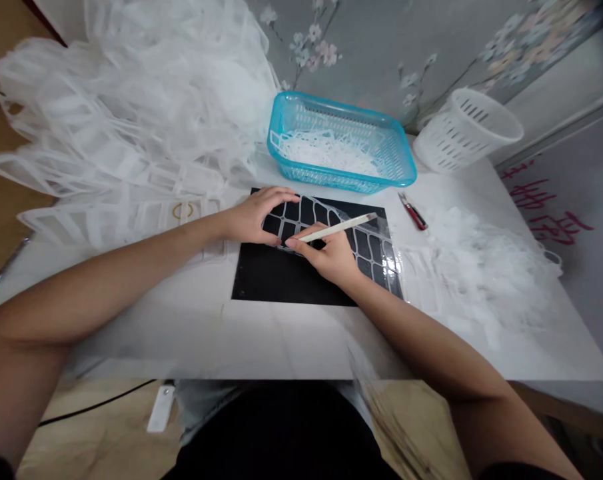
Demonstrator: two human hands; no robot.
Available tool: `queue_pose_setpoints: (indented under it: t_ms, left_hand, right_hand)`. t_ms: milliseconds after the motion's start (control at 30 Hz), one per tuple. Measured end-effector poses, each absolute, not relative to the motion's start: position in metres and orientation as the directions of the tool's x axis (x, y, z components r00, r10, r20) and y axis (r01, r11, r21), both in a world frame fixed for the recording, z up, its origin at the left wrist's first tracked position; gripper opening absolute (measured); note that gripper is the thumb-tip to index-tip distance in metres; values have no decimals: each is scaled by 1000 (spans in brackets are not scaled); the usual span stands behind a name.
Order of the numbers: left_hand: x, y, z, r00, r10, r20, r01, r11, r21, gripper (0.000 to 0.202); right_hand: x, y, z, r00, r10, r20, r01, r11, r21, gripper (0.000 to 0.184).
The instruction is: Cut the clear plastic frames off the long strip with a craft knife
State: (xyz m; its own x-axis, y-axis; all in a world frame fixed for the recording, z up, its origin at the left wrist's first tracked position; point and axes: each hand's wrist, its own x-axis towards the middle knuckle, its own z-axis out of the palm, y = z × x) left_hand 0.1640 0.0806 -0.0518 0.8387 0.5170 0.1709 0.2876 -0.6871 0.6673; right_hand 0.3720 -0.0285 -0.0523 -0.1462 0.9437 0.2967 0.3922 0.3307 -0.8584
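Observation:
A clear plastic sheet with a pale grid of window-like frames lies across a black mat on the table. My left hand rests at the sheet's left end, thumb and fingers spread apart on either side of it. My right hand is closed around a slim, off-white stick-shaped tool, which slants across the grid. Its lower end is by my right thumb, close to the left thumb; the tip's contact with the sheet is hidden. Part of the grid is covered by my right hand.
Behind the mat, a blue basket holds many small white pieces. A white perforated basket stands right of it. Red-handled pliers or cutters lie below. Translucent frame sheets pile high at left; whitish plastic scraps heap at right.

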Motion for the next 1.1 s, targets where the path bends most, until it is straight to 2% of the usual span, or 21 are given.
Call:
queue_pose_setpoints:
  t_ms: [633,833,1100]
  left_hand:
    - [162,84,-56,847,498,187,278,-714,642,80]
    - [162,84,-59,866,472,162,284,-733,618,88]
    - [164,88,-62,846,524,102,353,-692,630,101]
  right_hand:
    - [371,-29,-51,-162,943,292,394,333,-857,7]
    - [372,-32,-50,-183,920,347,446,392,-804,5]
    - [369,-33,-53,-203,900,386,513,433,-741,5]
